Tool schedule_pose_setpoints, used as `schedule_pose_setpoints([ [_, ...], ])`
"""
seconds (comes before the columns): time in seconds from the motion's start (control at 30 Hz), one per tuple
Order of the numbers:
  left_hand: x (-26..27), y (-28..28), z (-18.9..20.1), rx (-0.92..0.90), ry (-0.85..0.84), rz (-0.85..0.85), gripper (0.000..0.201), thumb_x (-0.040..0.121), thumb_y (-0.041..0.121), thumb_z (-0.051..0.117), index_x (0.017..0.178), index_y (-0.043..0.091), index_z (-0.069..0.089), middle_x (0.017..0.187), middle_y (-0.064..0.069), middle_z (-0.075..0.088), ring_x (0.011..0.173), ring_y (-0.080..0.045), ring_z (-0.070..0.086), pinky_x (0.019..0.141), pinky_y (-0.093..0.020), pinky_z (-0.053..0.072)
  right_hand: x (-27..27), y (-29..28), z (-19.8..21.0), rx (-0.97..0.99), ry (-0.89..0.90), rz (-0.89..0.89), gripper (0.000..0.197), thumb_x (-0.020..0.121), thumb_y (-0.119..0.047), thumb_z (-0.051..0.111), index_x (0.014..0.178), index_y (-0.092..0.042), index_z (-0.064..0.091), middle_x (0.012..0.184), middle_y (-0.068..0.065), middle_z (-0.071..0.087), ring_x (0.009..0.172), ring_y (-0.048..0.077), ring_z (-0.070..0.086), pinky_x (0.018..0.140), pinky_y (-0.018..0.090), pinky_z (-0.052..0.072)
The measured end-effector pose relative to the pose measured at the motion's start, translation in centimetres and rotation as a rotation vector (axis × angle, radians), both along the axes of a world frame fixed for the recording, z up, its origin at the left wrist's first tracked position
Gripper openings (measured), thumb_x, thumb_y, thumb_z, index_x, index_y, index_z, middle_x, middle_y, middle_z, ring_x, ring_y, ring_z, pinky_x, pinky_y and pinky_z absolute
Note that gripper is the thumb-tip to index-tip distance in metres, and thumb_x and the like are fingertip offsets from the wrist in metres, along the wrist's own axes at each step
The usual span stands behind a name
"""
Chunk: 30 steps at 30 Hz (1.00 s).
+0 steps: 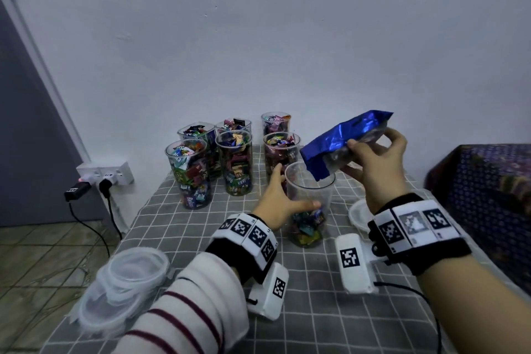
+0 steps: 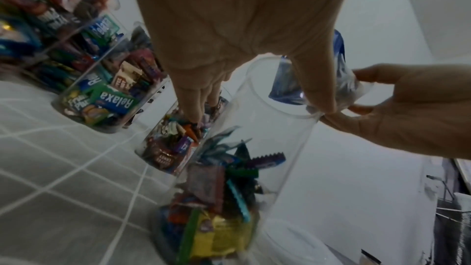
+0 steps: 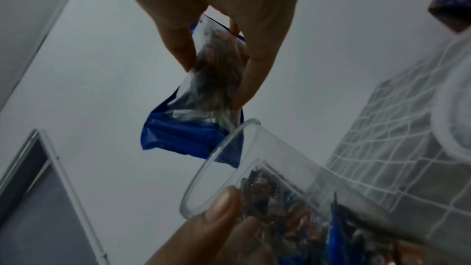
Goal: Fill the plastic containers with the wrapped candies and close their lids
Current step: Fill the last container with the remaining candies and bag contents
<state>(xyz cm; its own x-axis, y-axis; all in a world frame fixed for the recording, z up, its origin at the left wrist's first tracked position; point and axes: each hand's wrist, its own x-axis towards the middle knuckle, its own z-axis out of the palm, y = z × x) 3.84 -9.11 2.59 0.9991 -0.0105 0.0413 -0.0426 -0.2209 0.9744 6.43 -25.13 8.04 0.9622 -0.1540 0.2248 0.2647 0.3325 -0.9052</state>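
A: How many containers are seen?

B: Seven are counted. Six full ones [image 1: 235, 162] are grouped at the back of the table [image 1: 316, 310], packed with candies to the rim, none lidded. A seventh, the cup [image 1: 309, 204], is stood nearer the front, apart from the group, and is filled only in its lower part with candies [image 1: 306, 228].

A: And lids?

B: One stack of lids [image 1: 126, 279] is placed at the table's near left corner; the number in it cannot be told. A single lid [image 1: 359, 214] is laid just right of the cup, partly hidden by the right wrist.

A: How are the hands posed?

B: The cup is gripped by the left hand [image 1: 277, 202], thumb across the front wall and fingers round the back. A blue bag [image 1: 344, 141], one only, is pinched by the right hand [image 1: 376, 158] and is held tilted above the cup, its lower corner dipped inside the rim. Tagged bands are worn on both wrists.

A: The surface and room?

B: The table is covered with a grey cloth checked in white. A pale wall is seen behind, a socket strip [image 1: 106, 174] with two plugs is fixed at the left, and a patterned fabric [image 1: 488, 181] is seen at the right.
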Motion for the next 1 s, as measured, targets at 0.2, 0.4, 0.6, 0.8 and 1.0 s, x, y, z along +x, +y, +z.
schedule_pose_setpoints([
  [0.2, 1.6, -0.3, -2.1, -0.029, -0.079, 0.009, 0.109, 0.04, 0.053, 0.088, 0.134, 0.024, 0.04, 0.129, 0.005, 0.058, 0.12, -0.014, 0.054, 0.106, -0.045, 0.04, 0.5, 0.3, -0.1, -0.26, -0.105, -0.04, 0.055, 0.083, -0.003, 0.063, 0.119, -0.033, 0.033, 0.115, -0.001, 0.051, 0.104, 0.026, 0.059, 0.081, 0.047, 0.056],
  [0.4, 1.5, 0.0, -2.1, 0.05, -0.082, 0.016, 0.1, 0.043, 0.052, 0.083, 0.132, 0.025, 0.044, 0.126, 0.009, 0.06, 0.117, -0.01, 0.055, 0.105, -0.041, 0.041, -0.1, 0.8, 0.0, -0.417, -0.193, -0.025, 0.056, 0.084, -0.001, 0.062, 0.121, -0.03, 0.032, 0.101, -0.017, 0.049, 0.087, 0.013, 0.063, 0.08, 0.039, 0.055],
  [0.6, 1.6, 0.2, -2.2, 0.079, -0.066, 0.005, 0.091, 0.053, 0.043, 0.085, 0.132, 0.027, 0.043, 0.126, 0.01, 0.059, 0.117, -0.009, 0.054, 0.106, -0.04, 0.04, -0.2, 1.4, 0.4, -0.553, -0.223, -0.039, 0.065, 0.08, -0.008, 0.065, 0.128, -0.034, 0.03, 0.119, -0.004, 0.05, 0.098, 0.019, 0.062, 0.083, 0.042, 0.055],
  [0.8, 1.9, 0.1, -2.4, 0.086, -0.062, 0.005, 0.101, 0.041, 0.057, 0.081, 0.131, 0.03, 0.043, 0.125, 0.012, 0.059, 0.118, -0.01, 0.053, 0.105, -0.041, 0.041, 0.3, 1.5, 1.1, -0.718, -0.25, -0.079, 0.071, 0.079, -0.012, 0.063, 0.137, -0.032, 0.027, 0.132, 0.002, 0.046, 0.107, 0.026, 0.055, 0.086, 0.046, 0.052],
  [1.0, 1.9, 0.2, -2.6, 0.081, -0.055, 0.005, 0.093, 0.041, 0.056, 0.08, 0.124, 0.039, 0.043, 0.125, 0.012, 0.06, 0.117, -0.011, 0.054, 0.104, -0.041, 0.042, 0.2, 1.9, 1.5, -0.743, -0.3, -0.123, 0.072, 0.079, -0.014, 0.064, 0.139, -0.031, 0.028, 0.13, 0.001, 0.048, 0.108, 0.024, 0.055, 0.085, 0.047, 0.051],
])
